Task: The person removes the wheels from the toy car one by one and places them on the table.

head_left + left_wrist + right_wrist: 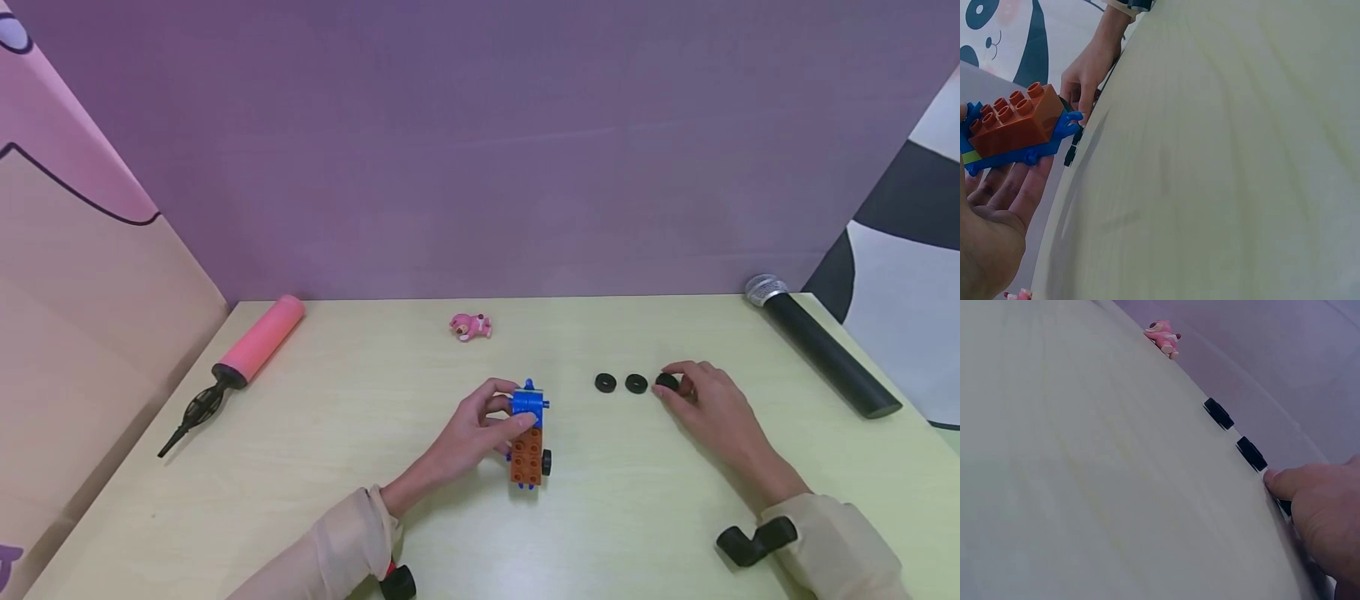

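My left hand [471,432] grips a building-block toy car [526,457] above the table, thumb on top and fingers at its far side. The car has a blue base, a blue front piece and a studded orange brick [1013,122]. One black wheel [546,462] sits on its right side, near the rear. Over at the right, my right hand [712,412] pinches a small black wheel [667,382] between thumb and fingers, at the tabletop. Two similar wheels lie flat to its left, the nearer one [636,383] close to the fingertips and the other [605,382] farther left.
A pink bear figurine [471,327] lies near the table's back edge. On the left is a pink hand pump [262,340] with a black nozzle; on the right lies a black microphone [825,350]. A purple wall [480,150] rises behind the table [315,400].
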`<state>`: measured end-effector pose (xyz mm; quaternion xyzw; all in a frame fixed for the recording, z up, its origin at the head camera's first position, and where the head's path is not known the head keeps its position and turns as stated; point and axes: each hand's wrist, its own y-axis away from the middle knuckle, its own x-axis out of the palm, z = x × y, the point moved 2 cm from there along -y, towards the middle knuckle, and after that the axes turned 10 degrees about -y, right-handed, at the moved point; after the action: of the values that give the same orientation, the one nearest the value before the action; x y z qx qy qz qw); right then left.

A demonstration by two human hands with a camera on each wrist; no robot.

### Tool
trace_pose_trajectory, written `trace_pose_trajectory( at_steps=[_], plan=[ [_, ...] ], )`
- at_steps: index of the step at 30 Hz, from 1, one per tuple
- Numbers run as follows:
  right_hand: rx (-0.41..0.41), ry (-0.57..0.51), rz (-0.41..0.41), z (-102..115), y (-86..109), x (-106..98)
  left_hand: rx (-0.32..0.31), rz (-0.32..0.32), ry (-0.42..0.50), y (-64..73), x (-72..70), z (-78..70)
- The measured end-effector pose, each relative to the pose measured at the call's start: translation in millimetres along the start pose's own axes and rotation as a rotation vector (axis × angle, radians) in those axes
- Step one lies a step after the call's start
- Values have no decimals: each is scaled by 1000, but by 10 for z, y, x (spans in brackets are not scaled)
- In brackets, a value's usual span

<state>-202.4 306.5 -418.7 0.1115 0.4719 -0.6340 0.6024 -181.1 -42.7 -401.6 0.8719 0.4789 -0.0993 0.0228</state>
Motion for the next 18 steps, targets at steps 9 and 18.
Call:
trace_pose_trajectory(
  at_steps=[9,18],
  plan=[
    [35,-16,27,-5,6,-5,8,-2,-4,-2,0,3],
    [53,-49,33,25,5,-25,6,1,4,-3,-10,11]
  ],
)
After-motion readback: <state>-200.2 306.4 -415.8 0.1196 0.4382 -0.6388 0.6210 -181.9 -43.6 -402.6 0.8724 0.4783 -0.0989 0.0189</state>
